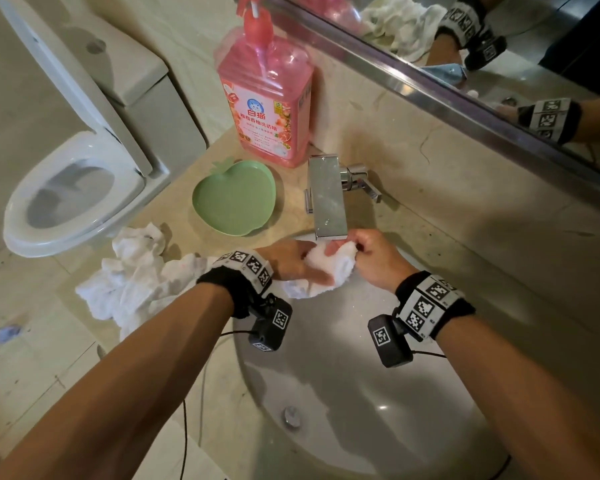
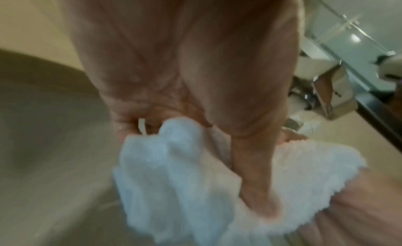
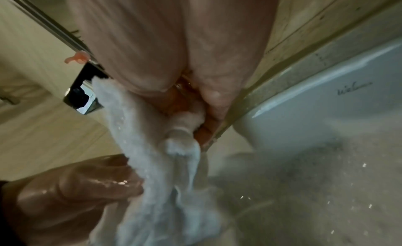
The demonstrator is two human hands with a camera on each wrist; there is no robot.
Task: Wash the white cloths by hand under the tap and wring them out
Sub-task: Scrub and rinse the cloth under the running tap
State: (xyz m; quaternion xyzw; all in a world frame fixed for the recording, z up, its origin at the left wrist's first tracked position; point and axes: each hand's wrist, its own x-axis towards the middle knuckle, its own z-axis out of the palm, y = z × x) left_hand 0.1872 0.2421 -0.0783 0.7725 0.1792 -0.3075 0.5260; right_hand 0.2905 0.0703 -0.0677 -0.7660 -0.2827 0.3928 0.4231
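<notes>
A wet white cloth (image 1: 329, 268) is bunched between both hands just under the spout of the chrome tap (image 1: 328, 195), above the basin (image 1: 361, 393). My left hand (image 1: 297, 263) grips its left part, thumb laid across the cloth (image 2: 174, 172). My right hand (image 1: 368, 252) pinches the cloth's right end, its fingers curled round a fold (image 3: 180, 129). More white cloths (image 1: 136, 278) lie crumpled on the counter left of the basin. Whether water runs from the tap is hidden by the hands.
A pink detergent pump bottle (image 1: 265, 105) stands behind a green apple-shaped dish (image 1: 234, 197) on the counter. A toilet (image 1: 73, 188) sits at the left. A mirror (image 1: 499, 46) runs along the wall at the right.
</notes>
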